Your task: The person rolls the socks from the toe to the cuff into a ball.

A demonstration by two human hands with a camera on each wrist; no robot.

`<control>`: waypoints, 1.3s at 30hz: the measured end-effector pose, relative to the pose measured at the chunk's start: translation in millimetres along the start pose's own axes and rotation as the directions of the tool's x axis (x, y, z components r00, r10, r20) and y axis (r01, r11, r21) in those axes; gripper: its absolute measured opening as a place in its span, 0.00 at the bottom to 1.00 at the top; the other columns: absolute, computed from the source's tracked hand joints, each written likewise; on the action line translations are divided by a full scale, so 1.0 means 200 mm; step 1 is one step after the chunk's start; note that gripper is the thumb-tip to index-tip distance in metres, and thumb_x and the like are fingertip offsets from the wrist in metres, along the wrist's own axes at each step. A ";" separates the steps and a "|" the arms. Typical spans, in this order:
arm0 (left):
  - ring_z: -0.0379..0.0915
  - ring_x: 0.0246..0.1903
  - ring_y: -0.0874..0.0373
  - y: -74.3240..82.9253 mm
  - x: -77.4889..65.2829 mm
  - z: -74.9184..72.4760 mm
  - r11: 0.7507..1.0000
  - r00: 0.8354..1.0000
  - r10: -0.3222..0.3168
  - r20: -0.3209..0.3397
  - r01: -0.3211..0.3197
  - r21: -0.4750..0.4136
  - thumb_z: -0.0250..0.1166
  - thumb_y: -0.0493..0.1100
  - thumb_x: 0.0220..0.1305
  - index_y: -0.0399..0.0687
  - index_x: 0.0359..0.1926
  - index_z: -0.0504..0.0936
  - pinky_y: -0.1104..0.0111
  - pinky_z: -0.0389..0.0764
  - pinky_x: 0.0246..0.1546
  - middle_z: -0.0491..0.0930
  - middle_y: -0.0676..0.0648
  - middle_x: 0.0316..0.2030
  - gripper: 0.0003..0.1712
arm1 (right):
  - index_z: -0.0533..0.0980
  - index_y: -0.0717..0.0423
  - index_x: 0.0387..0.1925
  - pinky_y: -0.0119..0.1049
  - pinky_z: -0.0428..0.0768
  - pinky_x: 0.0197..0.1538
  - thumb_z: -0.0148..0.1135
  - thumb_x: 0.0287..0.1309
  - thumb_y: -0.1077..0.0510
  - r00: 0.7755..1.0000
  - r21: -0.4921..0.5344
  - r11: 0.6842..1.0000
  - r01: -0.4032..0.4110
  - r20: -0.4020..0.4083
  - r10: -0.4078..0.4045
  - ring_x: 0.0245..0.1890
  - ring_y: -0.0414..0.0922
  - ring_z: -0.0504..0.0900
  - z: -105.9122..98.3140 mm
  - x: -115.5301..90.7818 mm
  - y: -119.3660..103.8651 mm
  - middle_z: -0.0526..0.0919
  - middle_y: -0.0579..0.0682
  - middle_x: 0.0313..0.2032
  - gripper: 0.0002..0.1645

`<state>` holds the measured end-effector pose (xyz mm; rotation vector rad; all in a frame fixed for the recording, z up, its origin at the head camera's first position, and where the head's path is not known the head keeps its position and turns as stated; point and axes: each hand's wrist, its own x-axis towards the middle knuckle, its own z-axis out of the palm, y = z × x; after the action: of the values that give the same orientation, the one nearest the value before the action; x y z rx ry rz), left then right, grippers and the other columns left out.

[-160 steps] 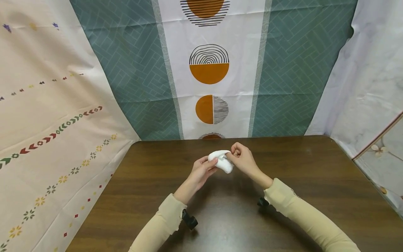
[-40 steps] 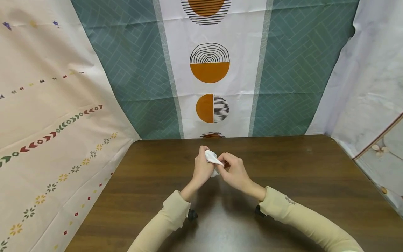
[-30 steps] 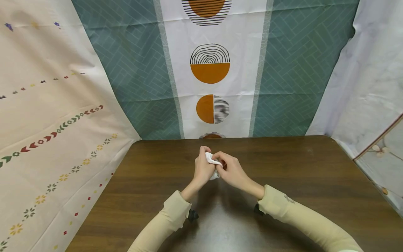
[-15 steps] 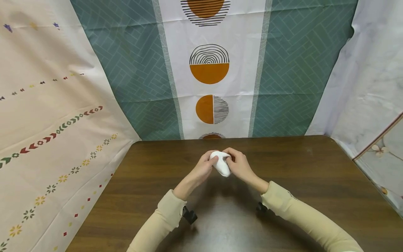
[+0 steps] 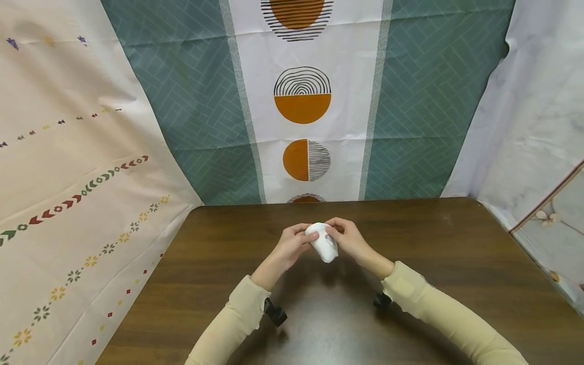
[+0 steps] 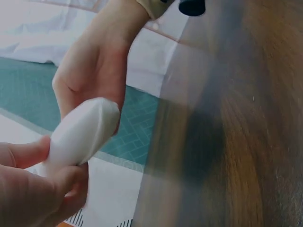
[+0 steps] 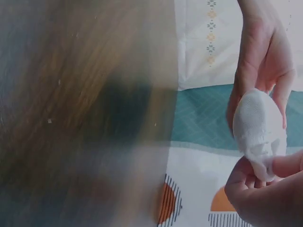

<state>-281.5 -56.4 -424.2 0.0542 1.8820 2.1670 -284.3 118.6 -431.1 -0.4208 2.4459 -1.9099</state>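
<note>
A white knit sock [image 5: 326, 249], folded into a compact bundle, is held above the table between both hands. My left hand [image 5: 288, 246] grips its left side, the thumb lying across the front. On the other side my right hand [image 5: 355, 242] pinches the upper edge between thumb and fingers. The left wrist view shows the bundle [image 6: 81, 135] as smooth and rounded, its far end by the right palm. Seen from the right wrist, the sock [image 7: 255, 118] has ribbed, creased fabric gathered at the right thumb. Fingertips behind the bundle are partly hidden.
A dark brown wooden table [image 5: 438, 263] lies beneath the hands. Patterned cloths hang round it: a green and white one [image 5: 420, 101] at the back, a cream one [image 5: 68, 167] on the left and a pale one [image 5: 538, 101] on the right.
The hands had turned inward a second ago, half hiding the sock. They have since turned back, and the bundle now shows its rounded end pointing down, slightly nearer the body.
</note>
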 end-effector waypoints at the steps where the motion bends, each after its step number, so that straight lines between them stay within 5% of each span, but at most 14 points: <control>1: 0.76 0.41 0.60 0.00 0.00 0.00 1.000 1.000 -0.009 0.016 0.009 -0.012 0.61 0.31 0.63 0.27 0.56 0.71 0.69 0.78 0.45 0.78 0.42 0.46 0.21 | 0.75 0.69 0.47 0.32 0.75 0.39 0.52 0.67 0.64 1.000 0.013 1.000 -0.016 0.006 0.016 0.35 0.39 0.76 0.00 0.00 0.00 0.82 0.59 0.39 0.12; 4: 0.74 0.42 0.60 -0.01 0.00 0.00 0.999 0.999 -0.021 0.047 0.022 -0.033 0.59 0.30 0.64 0.28 0.57 0.70 0.69 0.77 0.46 0.76 0.45 0.45 0.21 | 0.72 0.68 0.48 0.33 0.74 0.40 0.52 0.66 0.65 1.000 0.029 0.999 -0.023 0.006 0.023 0.36 0.40 0.75 0.01 -0.01 0.01 0.80 0.59 0.40 0.12; 7: 0.74 0.43 0.59 -0.02 0.00 0.01 0.998 0.999 -0.015 0.041 0.017 -0.055 0.58 0.29 0.64 0.28 0.57 0.70 0.69 0.78 0.46 0.76 0.44 0.46 0.20 | 0.74 0.64 0.43 0.31 0.74 0.38 0.59 0.62 0.65 0.996 -0.089 0.994 0.063 -0.064 -0.069 0.33 0.40 0.76 0.02 -0.01 0.01 0.81 0.57 0.36 0.09; 12: 0.76 0.43 0.58 -0.04 0.03 0.02 0.997 1.000 -0.007 -0.017 0.006 -0.076 0.59 0.29 0.64 0.28 0.58 0.70 0.69 0.79 0.46 0.77 0.38 0.50 0.21 | 0.81 0.58 0.38 0.31 0.75 0.31 0.60 0.64 0.59 0.973 -0.368 0.914 0.172 -0.082 -0.216 0.27 0.40 0.77 0.03 -0.03 0.01 0.85 0.52 0.31 0.08; 20: 0.76 0.43 0.58 -0.12 0.11 0.04 0.988 0.998 -0.043 -0.051 0.035 -0.148 0.57 0.28 0.65 0.25 0.60 0.68 0.71 0.80 0.44 0.75 0.34 0.53 0.22 | 0.79 0.67 0.46 0.36 0.83 0.36 0.68 0.57 0.54 0.982 -0.437 0.882 0.177 0.141 -0.128 0.36 0.48 0.87 0.00 -0.04 0.03 0.87 0.58 0.39 0.22; 26: 0.73 0.53 0.51 -0.21 0.20 0.09 0.985 0.993 -0.086 0.085 0.097 -0.141 0.52 0.28 0.69 0.23 0.63 0.64 0.56 0.72 0.60 0.69 0.30 0.59 0.23 | 0.80 0.67 0.34 0.33 0.78 0.28 0.71 0.47 0.55 0.998 -0.503 0.864 -0.004 0.055 0.036 0.27 0.43 0.81 -0.06 -0.02 0.06 0.85 0.53 0.28 0.18; 28: 0.73 0.54 0.49 -0.23 0.24 0.12 0.991 0.987 -0.099 0.128 0.109 -0.075 0.52 0.30 0.70 0.24 0.63 0.64 0.54 0.71 0.61 0.69 0.29 0.60 0.23 | 0.79 0.64 0.29 0.31 0.74 0.26 0.69 0.45 0.55 0.993 -0.504 0.858 -0.098 0.007 0.118 0.24 0.41 0.77 -0.09 -0.02 0.09 0.82 0.50 0.24 0.15; 30: 0.77 0.51 0.50 -0.27 0.27 0.16 0.993 0.989 -0.073 0.128 0.060 0.098 0.56 0.34 0.69 0.26 0.62 0.67 0.58 0.76 0.56 0.73 0.30 0.57 0.23 | 0.77 0.60 0.22 0.30 0.71 0.24 0.68 0.45 0.56 0.981 -0.497 0.849 -0.180 -0.033 0.189 0.21 0.40 0.73 -0.12 -0.02 0.14 0.77 0.47 0.20 0.12; 31: 0.79 0.48 0.50 -0.27 0.27 0.17 0.977 0.992 -0.049 0.116 0.024 0.210 0.58 0.36 0.68 0.27 0.61 0.69 0.60 0.79 0.53 0.76 0.31 0.54 0.24 | 0.74 0.58 0.18 0.29 0.69 0.24 0.68 0.46 0.56 0.974 -0.487 0.846 -0.215 -0.050 0.219 0.20 0.39 0.71 -0.14 -0.02 0.16 0.75 0.45 0.19 0.12; 34: 0.84 0.36 0.49 -0.29 0.29 0.22 0.875 0.998 0.019 0.055 -0.043 0.481 0.66 0.40 0.62 0.30 0.53 0.75 0.65 0.84 0.37 0.84 0.34 0.41 0.22 | 0.74 0.58 0.17 0.29 0.69 0.24 0.67 0.47 0.56 0.958 -0.483 0.830 -0.280 -0.090 0.271 0.22 0.40 0.71 -0.20 -0.03 0.21 0.74 0.46 0.21 0.13; 36: 0.85 0.31 0.48 -0.29 0.30 0.24 0.834 0.999 0.041 0.025 -0.048 0.550 0.69 0.40 0.58 0.31 0.48 0.78 0.66 0.83 0.31 0.85 0.36 0.35 0.20 | 0.75 0.60 0.19 0.30 0.69 0.25 0.68 0.46 0.56 0.956 -0.495 0.820 -0.288 -0.107 0.272 0.23 0.41 0.72 -0.22 -0.04 0.24 0.76 0.47 0.22 0.13; 39: 0.86 0.29 0.50 -0.30 0.33 0.27 0.864 1.000 0.011 0.012 -0.015 0.503 0.70 0.36 0.57 0.30 0.43 0.81 0.67 0.84 0.30 0.86 0.36 0.32 0.15 | 0.77 0.62 0.24 0.31 0.71 0.26 0.69 0.46 0.55 0.954 -0.514 0.805 -0.296 -0.121 0.274 0.26 0.43 0.74 -0.24 -0.04 0.25 0.79 0.50 0.25 0.13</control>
<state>-322.6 18.6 -483.8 0.1774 2.3958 1.6143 -295.2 177.1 -466.8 0.0021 2.8407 -1.1235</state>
